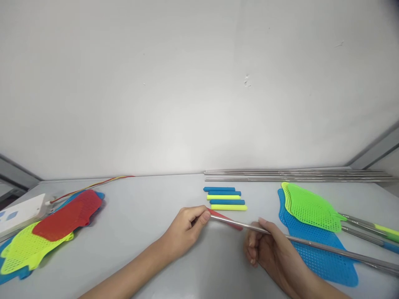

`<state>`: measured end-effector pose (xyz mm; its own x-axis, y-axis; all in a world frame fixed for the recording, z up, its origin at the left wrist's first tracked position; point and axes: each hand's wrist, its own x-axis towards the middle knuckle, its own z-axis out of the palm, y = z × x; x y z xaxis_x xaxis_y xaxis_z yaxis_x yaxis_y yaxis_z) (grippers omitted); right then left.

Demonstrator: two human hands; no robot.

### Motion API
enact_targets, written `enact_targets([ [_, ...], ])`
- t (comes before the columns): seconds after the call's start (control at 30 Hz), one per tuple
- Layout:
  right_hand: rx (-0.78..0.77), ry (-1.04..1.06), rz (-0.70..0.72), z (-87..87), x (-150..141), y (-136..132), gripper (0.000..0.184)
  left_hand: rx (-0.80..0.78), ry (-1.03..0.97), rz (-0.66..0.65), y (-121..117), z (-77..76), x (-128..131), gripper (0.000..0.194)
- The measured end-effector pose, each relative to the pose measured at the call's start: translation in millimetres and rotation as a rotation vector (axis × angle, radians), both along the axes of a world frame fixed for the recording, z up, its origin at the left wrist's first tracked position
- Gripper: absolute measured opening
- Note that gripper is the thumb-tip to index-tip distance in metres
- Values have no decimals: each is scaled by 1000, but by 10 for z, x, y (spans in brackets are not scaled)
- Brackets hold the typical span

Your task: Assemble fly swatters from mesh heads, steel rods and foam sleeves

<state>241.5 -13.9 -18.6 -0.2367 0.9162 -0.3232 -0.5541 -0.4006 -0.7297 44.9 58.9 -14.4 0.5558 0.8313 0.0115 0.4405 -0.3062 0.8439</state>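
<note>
A thin shiny metal rod (327, 246) slants across the front right, growing thicker toward the right edge. My left hand (185, 228) is closed, pinching the rod's thin end between thumb and fingers. Further along, the rod passes under the thumb of my right hand (274, 249), whose fingers are curled beneath it. Right by the left fingertips is a red plastic tube (229, 220), partly behind the rod; whether the left hand touches it I cannot tell. Beyond it, several blue tubes (219, 189) and yellow tubes (229, 207) lie side by side on the table.
Several metal rods (280, 179) lie along the wall. At right are fly swatters with a green head (311, 207) and blue heads (330, 257). Loose red (68, 216), yellow (34, 245) and blue swatter heads lie left, near a white box (23, 214) with a wire (90, 185).
</note>
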Motion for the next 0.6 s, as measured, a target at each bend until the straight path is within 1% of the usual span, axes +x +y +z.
enact_targets([
  [0.4,15,14,5,10,-11,20,49,2,0,11,0,14,10,34],
  [0.6,15,13,-5,11,-9,18,48,17,3,-20,7,-16,-7,34],
])
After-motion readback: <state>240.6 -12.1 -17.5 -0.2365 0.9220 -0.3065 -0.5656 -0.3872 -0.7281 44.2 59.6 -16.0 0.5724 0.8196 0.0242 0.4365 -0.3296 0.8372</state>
